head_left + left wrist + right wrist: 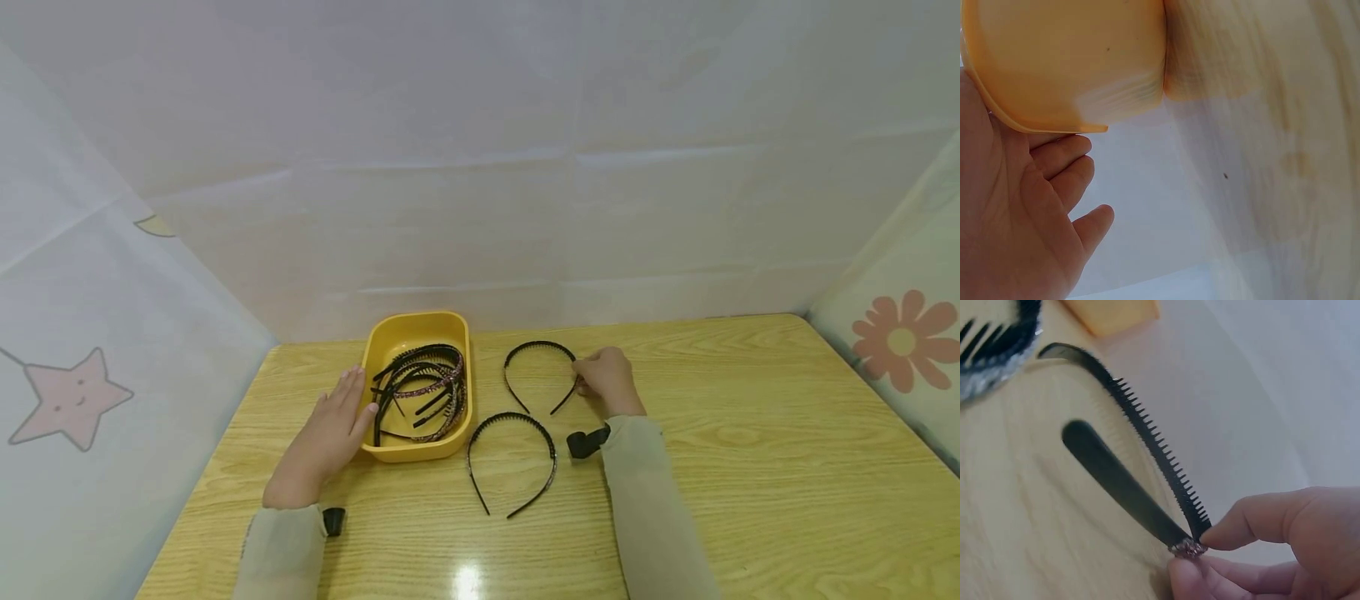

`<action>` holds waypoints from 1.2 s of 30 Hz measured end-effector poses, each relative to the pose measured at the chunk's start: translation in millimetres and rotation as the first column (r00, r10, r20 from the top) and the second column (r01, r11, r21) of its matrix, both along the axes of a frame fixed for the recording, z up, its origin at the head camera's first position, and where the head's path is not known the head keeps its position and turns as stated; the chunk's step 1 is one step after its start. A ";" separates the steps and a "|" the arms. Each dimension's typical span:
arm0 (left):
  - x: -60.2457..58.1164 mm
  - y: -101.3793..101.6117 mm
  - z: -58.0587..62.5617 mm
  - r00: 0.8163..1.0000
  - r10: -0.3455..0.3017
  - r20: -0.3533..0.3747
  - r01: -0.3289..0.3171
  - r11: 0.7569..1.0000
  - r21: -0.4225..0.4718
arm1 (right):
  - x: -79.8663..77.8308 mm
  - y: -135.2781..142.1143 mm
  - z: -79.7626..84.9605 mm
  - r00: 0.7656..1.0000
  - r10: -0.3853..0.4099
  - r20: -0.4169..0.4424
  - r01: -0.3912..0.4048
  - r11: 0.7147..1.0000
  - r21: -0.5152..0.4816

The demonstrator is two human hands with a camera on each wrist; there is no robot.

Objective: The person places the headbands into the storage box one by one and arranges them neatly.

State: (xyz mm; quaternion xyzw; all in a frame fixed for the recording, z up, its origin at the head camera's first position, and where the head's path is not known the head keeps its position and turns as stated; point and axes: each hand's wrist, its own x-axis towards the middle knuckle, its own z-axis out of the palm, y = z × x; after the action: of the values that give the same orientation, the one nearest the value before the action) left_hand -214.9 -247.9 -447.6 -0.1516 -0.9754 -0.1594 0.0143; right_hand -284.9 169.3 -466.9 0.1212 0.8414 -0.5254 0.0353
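Note:
My right hand [609, 380] pinches the right side of a black toothed headband [537, 343] at the back of the table. In the right wrist view, thumb and fingers grip that headband [1157, 447] by a glittery part. My left hand [330, 429] lies against the left rim of a yellow bin [415, 452], its fingers fairly straight. The left wrist view shows the palm [1029, 206] beside the bin wall [1085, 56]. Several black headbands [427, 383], some glittery, are piled in the bin. Nearer me, a second black toothed headband [553, 454] lies on the table.
The wood-grain table [765, 467] stretches to the right of both hands. White sheeting [480, 208] stands behind it and at both sides, printed with a pink star [75, 400] and a red flower [900, 342].

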 end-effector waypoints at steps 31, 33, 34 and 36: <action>0.5 1.1 1.9 1.000 0.008 0.006 -0.008 1.000 0.007 | 4.9 -2.1 28.0 0.999 0.018 -0.046 -0.033 0.930 -0.366; 0.7 1.0 2.1 1.000 0.009 0.008 -0.009 1.000 0.009 | 5.7 -4.3 30.3 0.998 0.019 -0.058 -0.040 0.921 -0.387; 0.7 1.0 2.2 1.000 0.008 0.009 -0.008 1.000 0.010 | 6.1 -5.4 31.6 0.998 0.020 -0.065 -0.044 0.916 -0.399; 0.9 1.1 2.4 1.000 0.008 0.010 -0.008 1.000 0.008 | 6.4 -8.5 33.7 0.996 0.017 -0.083 -0.051 0.905 -0.422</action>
State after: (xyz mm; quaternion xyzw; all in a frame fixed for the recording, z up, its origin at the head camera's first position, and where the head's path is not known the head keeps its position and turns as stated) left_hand -214.1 -246.8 -445.1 -0.1468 -0.9754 -0.1639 0.0107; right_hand -278.5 160.8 -433.1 0.0754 0.7099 -0.6992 0.0373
